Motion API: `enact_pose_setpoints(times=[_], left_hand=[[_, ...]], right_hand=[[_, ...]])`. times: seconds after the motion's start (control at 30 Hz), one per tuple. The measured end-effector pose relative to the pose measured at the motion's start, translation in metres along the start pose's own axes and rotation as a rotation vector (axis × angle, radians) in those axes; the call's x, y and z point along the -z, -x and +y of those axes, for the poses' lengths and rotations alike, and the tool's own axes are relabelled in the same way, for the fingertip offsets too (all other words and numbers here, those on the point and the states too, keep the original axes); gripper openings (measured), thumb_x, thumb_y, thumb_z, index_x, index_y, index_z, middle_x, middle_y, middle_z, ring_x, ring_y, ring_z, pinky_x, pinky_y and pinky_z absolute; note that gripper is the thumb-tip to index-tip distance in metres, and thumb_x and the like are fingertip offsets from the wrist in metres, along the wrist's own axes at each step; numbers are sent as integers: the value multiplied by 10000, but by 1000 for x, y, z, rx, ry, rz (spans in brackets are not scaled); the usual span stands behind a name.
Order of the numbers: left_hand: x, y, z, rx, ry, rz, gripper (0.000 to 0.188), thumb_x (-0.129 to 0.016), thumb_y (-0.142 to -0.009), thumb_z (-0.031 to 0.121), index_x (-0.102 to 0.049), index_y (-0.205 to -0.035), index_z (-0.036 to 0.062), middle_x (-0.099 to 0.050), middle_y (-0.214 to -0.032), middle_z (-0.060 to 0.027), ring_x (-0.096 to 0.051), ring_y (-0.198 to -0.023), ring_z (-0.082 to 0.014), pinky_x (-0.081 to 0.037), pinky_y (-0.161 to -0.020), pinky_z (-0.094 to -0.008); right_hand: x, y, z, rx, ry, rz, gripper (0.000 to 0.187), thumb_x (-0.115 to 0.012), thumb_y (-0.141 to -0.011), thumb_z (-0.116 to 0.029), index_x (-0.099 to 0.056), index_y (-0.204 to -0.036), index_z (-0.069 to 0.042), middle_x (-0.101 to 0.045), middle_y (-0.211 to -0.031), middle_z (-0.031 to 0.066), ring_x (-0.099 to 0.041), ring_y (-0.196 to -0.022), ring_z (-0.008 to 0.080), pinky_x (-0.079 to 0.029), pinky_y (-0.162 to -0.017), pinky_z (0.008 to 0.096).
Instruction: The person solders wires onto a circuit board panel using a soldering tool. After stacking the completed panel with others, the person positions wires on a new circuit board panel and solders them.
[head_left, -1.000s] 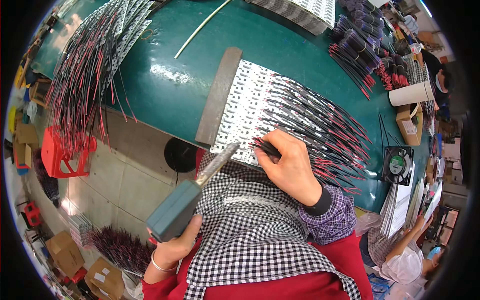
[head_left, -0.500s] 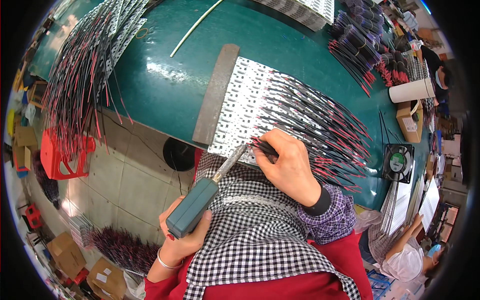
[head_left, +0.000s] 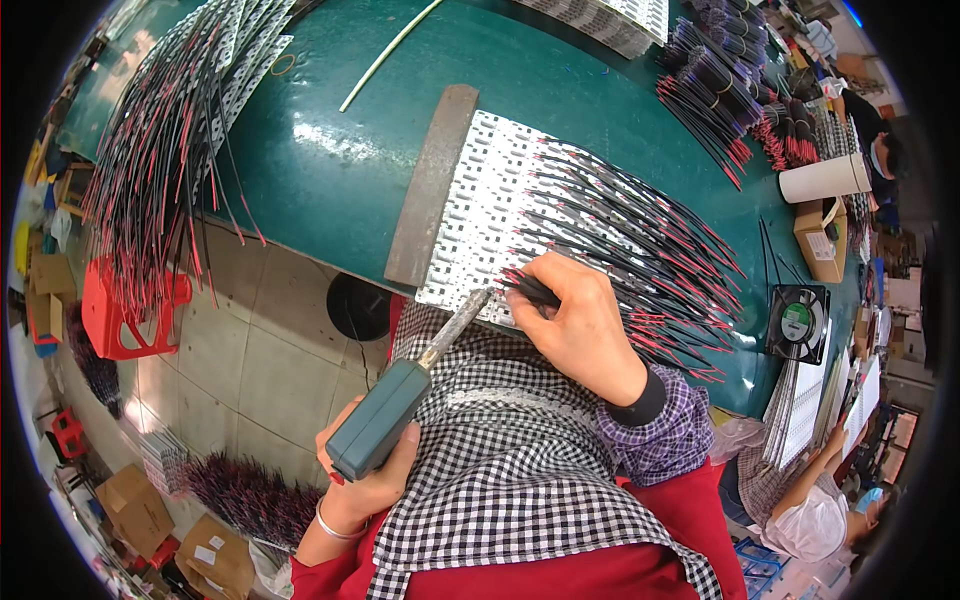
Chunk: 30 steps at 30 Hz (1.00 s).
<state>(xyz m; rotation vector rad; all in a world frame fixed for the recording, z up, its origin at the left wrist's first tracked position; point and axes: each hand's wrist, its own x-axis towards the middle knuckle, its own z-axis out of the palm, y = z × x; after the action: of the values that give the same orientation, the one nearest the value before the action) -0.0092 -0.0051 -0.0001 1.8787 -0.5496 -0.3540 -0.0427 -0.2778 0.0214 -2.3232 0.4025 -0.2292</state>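
My left hand [head_left: 375, 488] is wrapped round the dark green handle of a soldering iron [head_left: 380, 418]. The iron's tip points up and right, at the near edge of a white circuit board panel [head_left: 468, 215] with rows of small pads. Pinched in my right hand [head_left: 588, 325] is a small bunch of black and red wires [head_left: 540, 290], their ends close to the iron's tip. Whether tip and wires touch is too small to tell. Rows of attached wires [head_left: 640, 215] trail rightward from the panel. A flat grey bar [head_left: 432, 190] lies along the panel's left side.
The green table [head_left: 330, 190] carries wired panels [head_left: 190, 130] at left, stacked boards [head_left: 600, 30] behind and wire bundles [head_left: 710, 80] at right. A small fan [head_left: 797, 322] and a cardboard box [head_left: 820, 245] stand right. A red stool [head_left: 130, 315] is on the floor; a co-worker [head_left: 805, 520] sits lower right.
The soldering iron's handle has shifted slightly left and its tip stays by the wire ends. My right hand keeps its pinch on the wires, almost in the same place.
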Motion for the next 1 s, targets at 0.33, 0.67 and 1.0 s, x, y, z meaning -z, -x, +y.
enact_pose_setpoints(times=[0.33, 0.67, 1.0], left_hand=[[4, -2, 9, 94, -11, -86, 199, -736, -758, -21, -703, -951, -58, -680, -851, -135, -658, -658, -223, -521, -600, -292], [13, 20, -4, 45, 6, -82, 289, -737, -886, -3, -679, -1169, -11, -707, -1062, -69, -645, -916, -128, -531, -798, -273], [14, 27, 6, 145, 169, -23, 344, -748, -874, 7, -669, -1207, -20, -703, -1139, -108, -663, -1019, -180, -525, -895, -307]], right_hand=[[2, -3, 1, 5, 0, -27, 163, -731, -822, -67, -624, -869, 48, -607, -766, 138, -614, -648, 270, -480, -564, 359], [11, -1, -3, 50, -2, -81, 137, -680, -847, -46, -612, -937, 32, -583, -832, 161, -600, -742, 332, -474, -657, 410], [17, 17, -24, 121, -127, 105, 214, -670, -785, 69, -605, -978, 4, -589, -881, 136, -617, -768, 334, -495, -652, 413]])
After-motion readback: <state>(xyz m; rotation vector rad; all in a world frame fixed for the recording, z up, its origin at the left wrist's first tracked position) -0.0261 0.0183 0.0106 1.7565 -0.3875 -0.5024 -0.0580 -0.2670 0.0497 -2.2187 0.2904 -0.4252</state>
